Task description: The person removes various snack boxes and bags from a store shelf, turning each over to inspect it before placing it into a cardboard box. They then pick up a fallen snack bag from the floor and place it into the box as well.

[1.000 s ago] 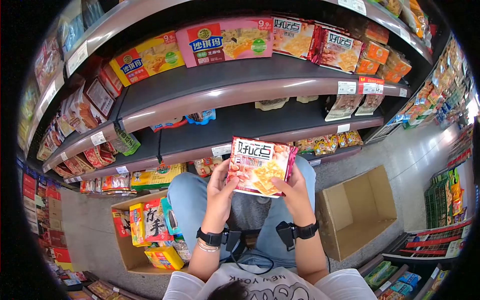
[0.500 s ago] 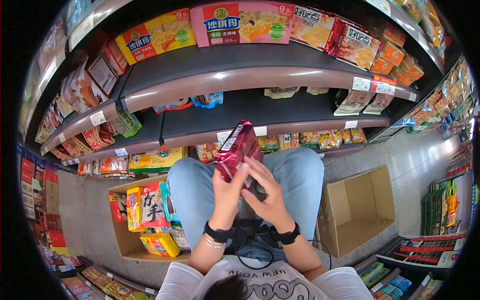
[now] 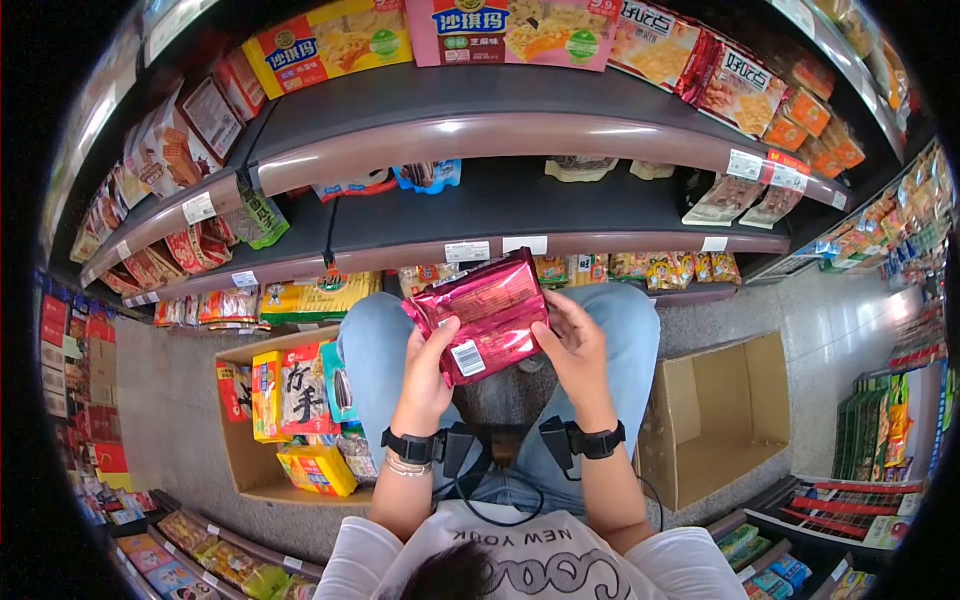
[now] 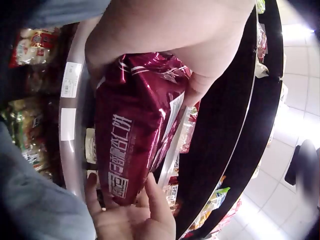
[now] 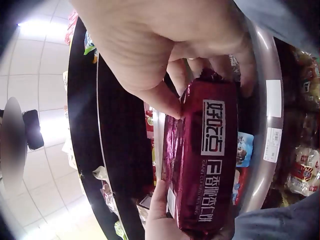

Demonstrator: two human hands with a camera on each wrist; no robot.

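A dark red foil snack packet [image 3: 485, 318] is held over the lap, its back with a white barcode label facing up. My left hand [image 3: 425, 372] grips its left end, thumb on top. The right hand [image 3: 577, 350] pinches the right edge, thumb pressed on the foil. In the left wrist view the packet's side [image 4: 132, 135] shows white lettering, with the left hand [image 4: 170, 30] at the near end and the right hand [image 4: 137, 217] opposite. In the right wrist view the packet [image 5: 207, 155] lies between the right hand [image 5: 160, 45] and the left hand [image 5: 167, 220].
A carton [image 3: 240, 455] with several colourful packs stands left of the legs; another cardboard box [image 3: 652, 430] stands on the right. Ahead are curved shelves [image 3: 480, 140] bearing a yellow box [image 3: 325, 50], a pink box [image 3: 510, 35] and red packets [image 3: 740, 85]. More shelving lines both sides.
The packet has been turned from its printed front to its barcode side. The right hand left its edge, touched it mid-turn and grips it again. The view has tilted down, so the shelves sit higher.
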